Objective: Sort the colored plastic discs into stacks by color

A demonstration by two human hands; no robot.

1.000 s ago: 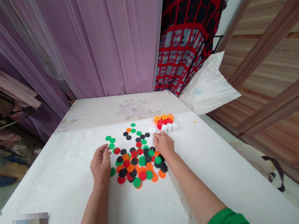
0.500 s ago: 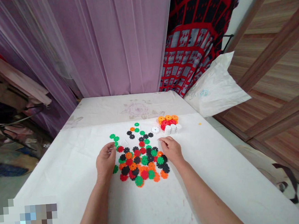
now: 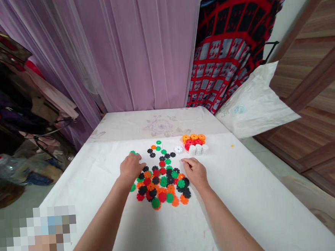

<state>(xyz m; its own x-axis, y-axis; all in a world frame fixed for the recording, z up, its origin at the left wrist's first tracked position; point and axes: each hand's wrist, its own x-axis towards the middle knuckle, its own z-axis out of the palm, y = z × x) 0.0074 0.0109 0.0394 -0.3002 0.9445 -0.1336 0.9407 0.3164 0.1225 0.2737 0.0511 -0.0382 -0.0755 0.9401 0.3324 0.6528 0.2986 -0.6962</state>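
Surface: table (image 3: 247, 196) covered with a white sheet; far end shows a second cloth with a faint flower print (image 3: 158, 124). Purple curtain (image 3: 139, 47) hangs behind the far edge; a red-and-black checked blanket (image 3: 222, 56) hangs to its right, a white bag (image 3: 254, 104) leans below it. Wood-panel wall on the right. Clutter on the floor at left, partly blurred.

Loose pile of toothed plastic discs (image 3: 161, 183), red, green, black and orange, lies mid-table between the two hands. Sorted stacks (image 3: 195, 143) of orange, red and white discs stand beyond the pile, to its right. One white disc (image 3: 178, 149) lies apart, just left of the stacks.

Left hand (image 3: 131, 167): palm down at the pile's upper left edge, fingers curled over green discs; cannot tell whether it pinches one.

Right hand (image 3: 196, 171): palm down at the pile's right edge, fingers loosely bent and together, tips on the sheet; nothing seen held
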